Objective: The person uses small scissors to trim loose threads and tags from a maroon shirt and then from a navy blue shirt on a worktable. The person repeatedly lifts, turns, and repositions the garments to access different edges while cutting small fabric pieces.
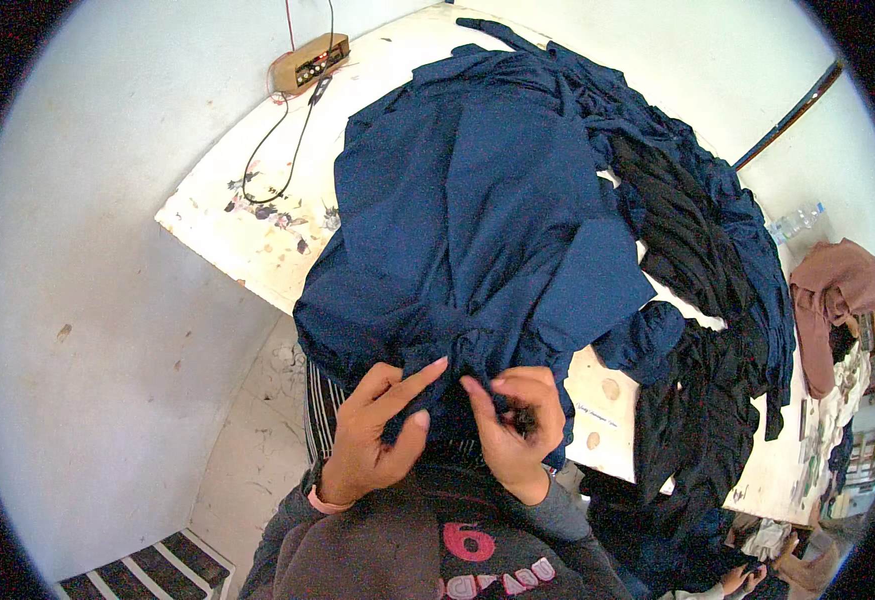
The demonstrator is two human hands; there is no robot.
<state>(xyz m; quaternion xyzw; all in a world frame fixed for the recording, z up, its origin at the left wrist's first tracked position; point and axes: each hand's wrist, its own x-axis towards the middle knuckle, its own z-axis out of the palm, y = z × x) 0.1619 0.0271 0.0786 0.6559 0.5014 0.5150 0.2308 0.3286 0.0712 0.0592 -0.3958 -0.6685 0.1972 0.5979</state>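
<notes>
A large navy blue garment (427,200) spreads over the table, its near edge gathered in dark folds close to my body. My left hand (377,430) has hold of this edge, index finger reaching along the cloth and thumb lower down, a bit of fabric between them. To its right, my right hand (519,425) is closed on the same edge, thumb and curled index finger at the folds. The two hands are a short gap apart. Cloth hides some of the fingertips.
Black garments (682,240) and more navy cloth lie to the right. On the white table's (247,240) far left sits a brown box with cables (312,65). A clear plastic bottle (797,222) and a brown cloth (837,290) are far right. Another person's hand (742,578) shows at lower right.
</notes>
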